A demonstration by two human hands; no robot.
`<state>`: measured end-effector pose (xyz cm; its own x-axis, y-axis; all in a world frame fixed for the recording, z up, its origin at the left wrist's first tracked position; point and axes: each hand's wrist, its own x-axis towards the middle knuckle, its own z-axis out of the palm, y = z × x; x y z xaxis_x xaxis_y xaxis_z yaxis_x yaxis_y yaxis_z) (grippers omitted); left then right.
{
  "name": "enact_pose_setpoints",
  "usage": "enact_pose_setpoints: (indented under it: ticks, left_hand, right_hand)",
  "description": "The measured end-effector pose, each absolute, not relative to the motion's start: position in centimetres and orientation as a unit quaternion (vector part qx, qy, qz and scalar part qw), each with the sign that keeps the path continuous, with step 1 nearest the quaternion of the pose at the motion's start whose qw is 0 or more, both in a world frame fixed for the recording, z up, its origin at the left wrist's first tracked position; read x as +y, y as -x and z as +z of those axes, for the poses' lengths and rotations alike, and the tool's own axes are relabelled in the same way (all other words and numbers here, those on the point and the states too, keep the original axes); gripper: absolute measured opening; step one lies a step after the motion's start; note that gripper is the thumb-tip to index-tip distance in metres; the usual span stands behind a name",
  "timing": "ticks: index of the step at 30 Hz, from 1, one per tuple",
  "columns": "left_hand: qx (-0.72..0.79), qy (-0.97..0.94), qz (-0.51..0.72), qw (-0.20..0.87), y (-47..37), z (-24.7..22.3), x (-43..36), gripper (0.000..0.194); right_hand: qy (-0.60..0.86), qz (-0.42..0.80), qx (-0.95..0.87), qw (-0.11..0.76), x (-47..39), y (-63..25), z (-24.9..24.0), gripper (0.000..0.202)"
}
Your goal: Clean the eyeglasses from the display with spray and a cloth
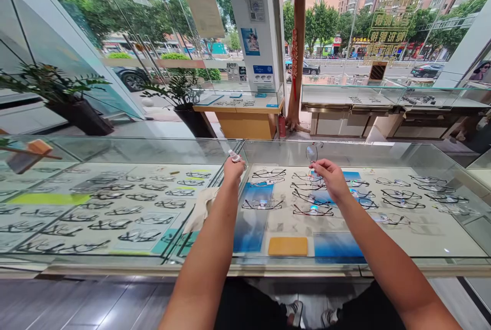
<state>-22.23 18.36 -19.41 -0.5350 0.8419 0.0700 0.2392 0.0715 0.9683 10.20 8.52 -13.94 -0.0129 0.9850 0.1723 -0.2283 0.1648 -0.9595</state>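
Note:
My left hand (233, 169) is closed around a small bottle with a white spray top (233, 156), held above the glass display counter. Most of the bottle is hidden in the fingers. To the right, my right hand (329, 174) pinches a pair of eyeglasses (312, 153) by its edge. The glasses are tilted up on end over the counter, one round lens facing me. A beige cloth (200, 210) lies on the counter by my left forearm, which covers part of it. Below the glass, several eyeglass frames (263, 204) lie in rows.
An orange-yellow case (287, 246) lies near the counter's front edge. On the far left stands a wood-and-grey object (28, 156). Across the aisle are a wooden display table (245, 123), potted plants (194, 115) and a tree-trunk post (297, 53).

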Motion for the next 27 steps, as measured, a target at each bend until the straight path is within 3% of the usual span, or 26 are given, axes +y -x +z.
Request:
enact_pose_setpoints:
  ticks: [7,24,27]
  left_hand:
    - [0.736,-0.378,0.488,0.277,22.8,-19.9,18.9,0.038]
    - [0.748,-0.405,0.46,0.255,23.1,-21.0,19.4,0.038]
    - [0.738,-0.409,0.478,0.243,22.7,-20.4,19.0,0.055]
  right_hand:
    - [0.391,0.521,-0.486,0.583,8.4,-10.1,-13.7,0.034]
    - [0.385,0.521,-0.492,0.581,8.3,-9.7,-13.7,0.036]
    - [0.386,0.52,-0.496,0.579,8.4,-9.7,-13.7,0.036]
